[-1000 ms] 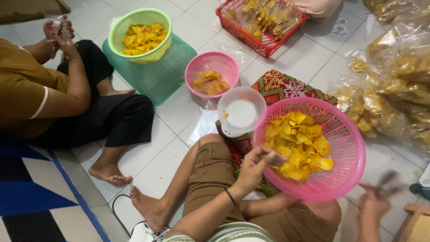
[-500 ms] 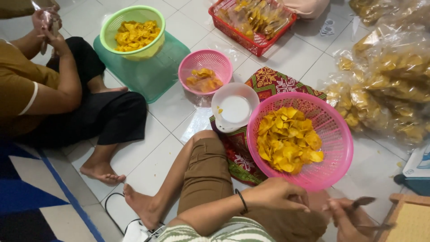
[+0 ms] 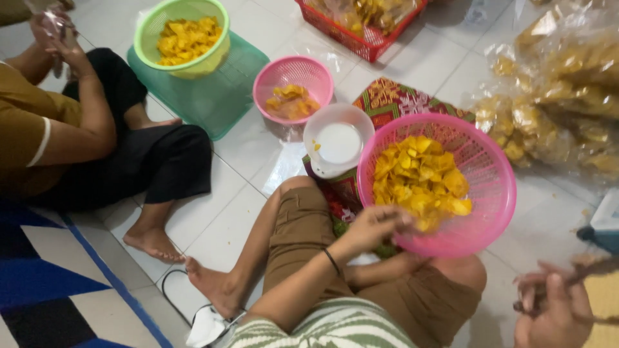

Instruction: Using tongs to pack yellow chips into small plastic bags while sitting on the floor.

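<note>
1. The left hand (image 3: 377, 225) touched the big round pink plastic basket (image 3: 496, 187) at its seven o'clock rim, fingers curled; grip unclear.
2. Yellow chips (image 3: 419, 177) filled that basket, resting on the knee.
3. The right hand (image 3: 554, 309), at four o'clock, gripped a thin blurred tool (image 3: 596, 270).

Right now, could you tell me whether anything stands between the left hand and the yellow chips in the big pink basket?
Nothing visible does. The left hand is at the near rim of the big pink basket, fingers right by the yellow chips. The white bowl sits off to the side.
</note>
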